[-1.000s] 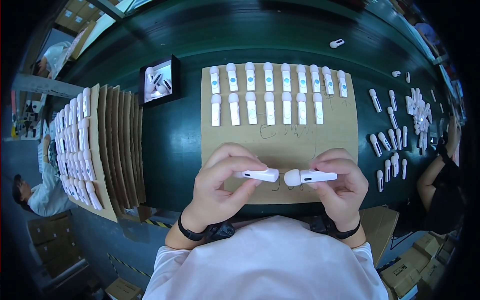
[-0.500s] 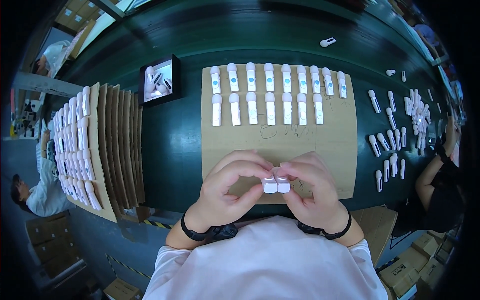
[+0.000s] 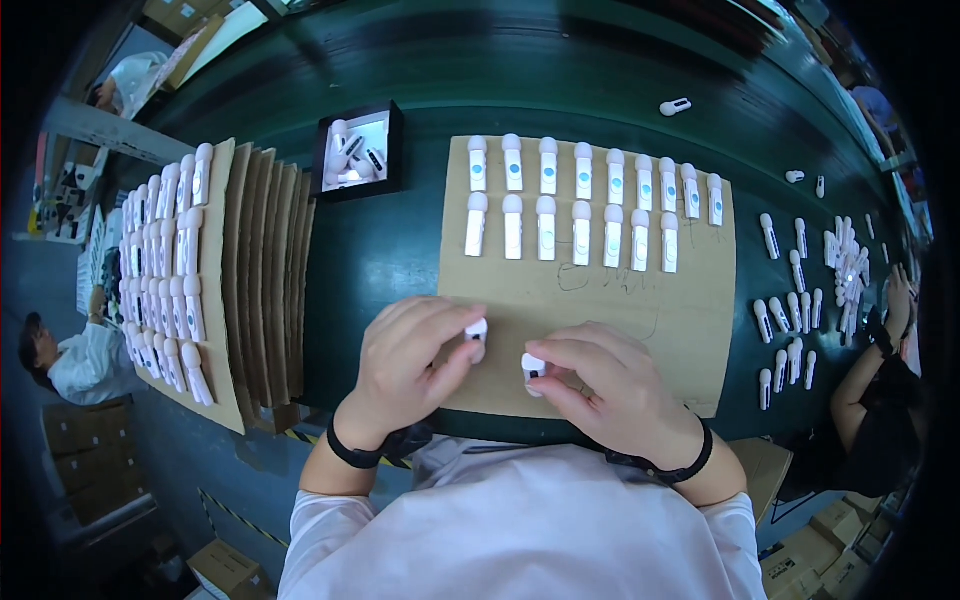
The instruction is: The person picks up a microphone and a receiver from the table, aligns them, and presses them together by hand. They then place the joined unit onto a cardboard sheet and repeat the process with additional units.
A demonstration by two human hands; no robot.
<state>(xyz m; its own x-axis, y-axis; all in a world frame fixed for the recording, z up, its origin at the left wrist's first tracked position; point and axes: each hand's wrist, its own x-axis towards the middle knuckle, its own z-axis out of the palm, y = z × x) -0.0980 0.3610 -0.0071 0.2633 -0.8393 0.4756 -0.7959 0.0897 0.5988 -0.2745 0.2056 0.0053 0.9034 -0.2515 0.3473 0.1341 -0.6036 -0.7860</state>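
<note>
Gleaming white, dark-marked devices (image 3: 533, 363) between fingers (image 3: 572, 351)

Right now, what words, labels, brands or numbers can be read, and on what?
Cardboard sheet: dark handwritten scrawl, not quoted.
Carton at lower left: marks too small to read.
White devices in rows: blue dots on some, no legible lettering.

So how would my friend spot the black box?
On the green table, find the big cardboard sheet. Between it and the cardboard stack to its left sits the black box, open-topped. Unlike both neighbours, it has dark walls and holds white wands jumbled, not in rows.
</note>
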